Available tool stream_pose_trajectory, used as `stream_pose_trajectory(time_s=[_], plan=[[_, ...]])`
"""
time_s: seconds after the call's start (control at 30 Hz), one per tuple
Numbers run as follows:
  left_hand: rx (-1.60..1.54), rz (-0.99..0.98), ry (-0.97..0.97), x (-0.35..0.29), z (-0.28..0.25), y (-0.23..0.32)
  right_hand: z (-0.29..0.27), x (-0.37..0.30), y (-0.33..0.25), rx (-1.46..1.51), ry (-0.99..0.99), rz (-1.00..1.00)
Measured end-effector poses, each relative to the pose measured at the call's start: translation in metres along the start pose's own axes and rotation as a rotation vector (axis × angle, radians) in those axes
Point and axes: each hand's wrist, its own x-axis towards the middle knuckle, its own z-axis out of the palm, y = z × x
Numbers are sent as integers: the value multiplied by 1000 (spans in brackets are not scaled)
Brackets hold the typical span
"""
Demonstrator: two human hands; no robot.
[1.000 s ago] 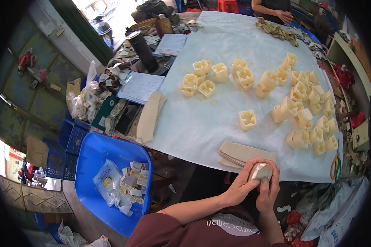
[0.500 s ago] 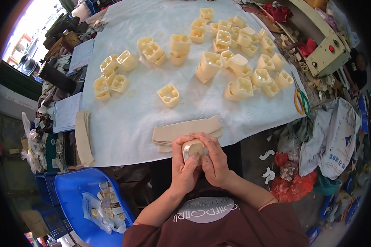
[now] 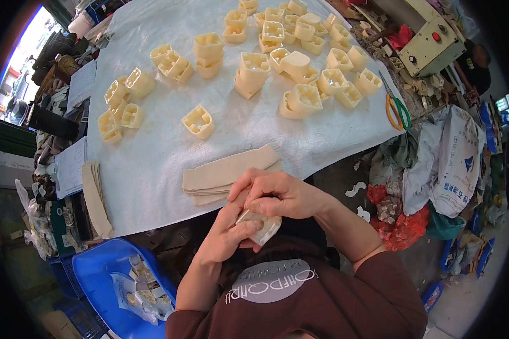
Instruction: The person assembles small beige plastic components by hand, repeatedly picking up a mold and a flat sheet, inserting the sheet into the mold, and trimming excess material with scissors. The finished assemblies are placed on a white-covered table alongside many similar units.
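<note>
Close to my body, over the near edge of the table, my left hand (image 3: 227,233) is wrapped round a cream block, seemingly a plastic shoe heel (image 3: 267,230), its thumb lying on top. The block is tilted, with a pale beige face up and a whiter side toward me. My right hand (image 3: 283,195) has its fingers closed at the block's far edge, pinching there; what lies under those fingertips is hidden. Just beyond my hands lies a stack of beige strips (image 3: 223,174). Farther off stands a single hollow cream heel (image 3: 198,122), open side up.
Many similar heels, some stacked, cover the far part of the white-covered table (image 3: 152,181). More beige strips (image 3: 96,198) lie at its left edge, scissors (image 3: 397,110) at its right. A blue tub (image 3: 90,265) stands lower left; bags (image 3: 455,164) crowd the right.
The block has tipped over and moved slightly down and left. My right hand has shifted from its side to its far edge, forearm swinging outward. The whole view has turned a little.
</note>
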Motion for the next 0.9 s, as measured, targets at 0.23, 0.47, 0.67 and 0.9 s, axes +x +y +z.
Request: stream_pose_trajectory(time_s=[0.23, 0.47, 0.67, 0.9], plan=[[-83, 170, 115, 8, 14, 5, 25, -10, -11, 435, 334, 110], [-51, 327, 411, 15, 23, -13, 46, -10, 18, -225, 443, -175], [-233, 283, 424, -5, 8, -6, 46, -2, 17, -289, 415, -140], [237, 649, 1281, -103, -91, -26, 18, 29, 16, -676, 305, -145]])
